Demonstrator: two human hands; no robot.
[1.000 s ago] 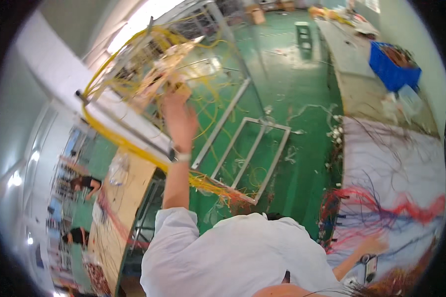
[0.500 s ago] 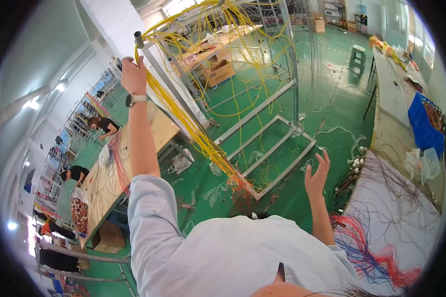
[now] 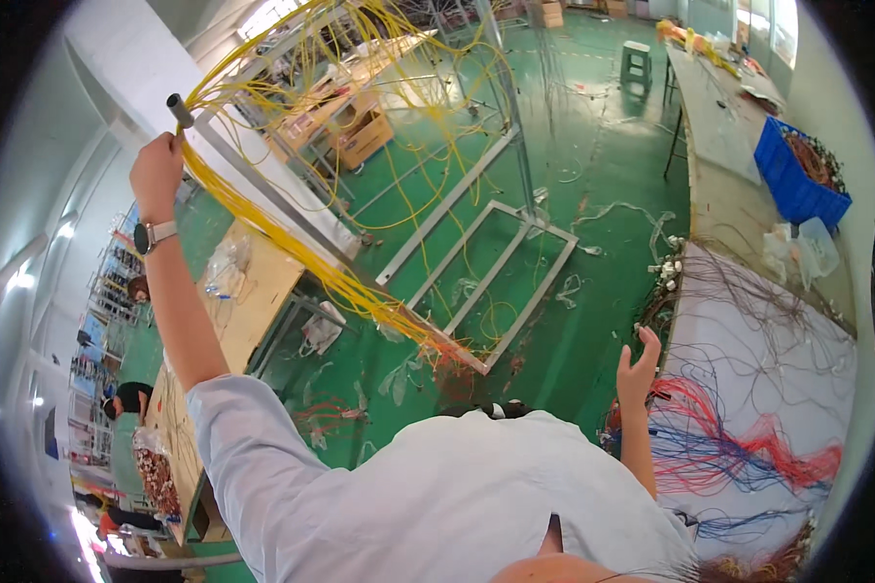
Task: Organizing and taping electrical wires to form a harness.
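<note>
My left hand [image 3: 156, 177], with a watch at its wrist, is raised at the upper left. It is closed at the edge of a hanging bundle of yellow wires [image 3: 262, 238], just under the round tube end [image 3: 179, 110] of a metal rack. The wires run over the rack's top and hang down to its base, where their ends look reddish. Part of the grip is hidden by the back of the hand. At the right, my right hand [image 3: 638, 369] is held up with fingers apart and nothing in it, near the table with loose wires.
The grey metal base frame [image 3: 530, 291] stands on the green floor ahead. On the right, a white table [image 3: 763, 379] bears red, blue and dark wires, with a blue crate [image 3: 797, 180] beyond. A wooden table [image 3: 248, 301] and a person [image 3: 131, 398] are at the left.
The view has swung to the right, so the rack and wires sit further left. My left hand has closed by the tube end. My right hand stays open, now lower in view.
</note>
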